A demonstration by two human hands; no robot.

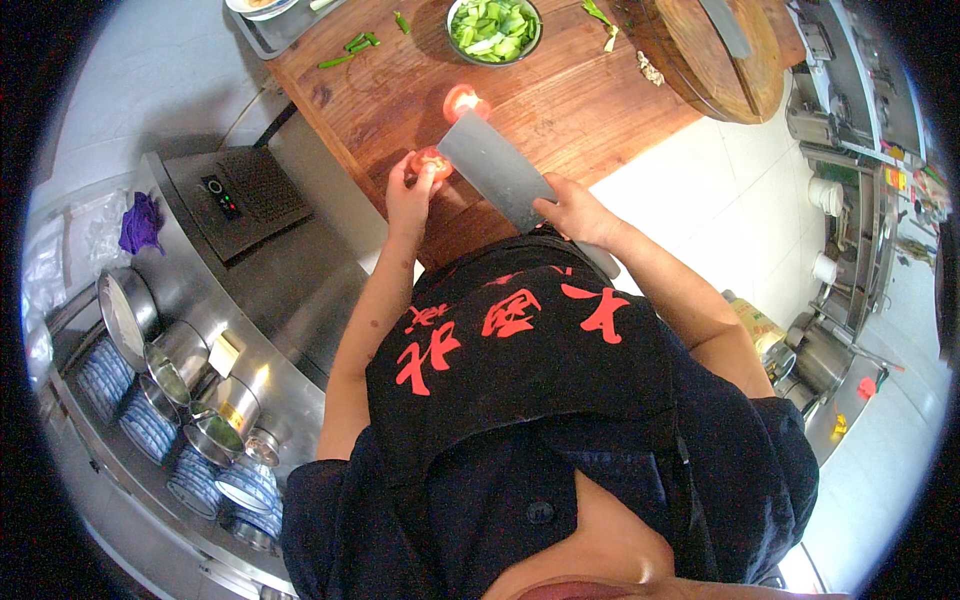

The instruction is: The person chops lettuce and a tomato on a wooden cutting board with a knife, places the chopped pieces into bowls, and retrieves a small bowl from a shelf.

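My left hand (411, 187) holds a piece of cut tomato (430, 164) near the left edge of the wooden table (577, 97). In my right hand (581, 210) is a Chinese cleaver (499, 169), gripped by the handle, its wide blade slanting up and left. The blade's far corner comes close to the held tomato; whether they touch I cannot tell. Another tomato piece (465, 103), cut face bright under the light, lies just beyond the blade tip, partly covered by it. Farther back stands a bowl of chopped green vegetables (495, 30).
Scallion pieces (360, 43) lie at the back left, near a metal tray (281, 34). A round wooden chopping block (705, 67) at the right bears another cleaver (726, 26). Left of me, a steel counter (247, 307) carries metal pots (176, 360) and stacked blue-and-white bowls (150, 427).
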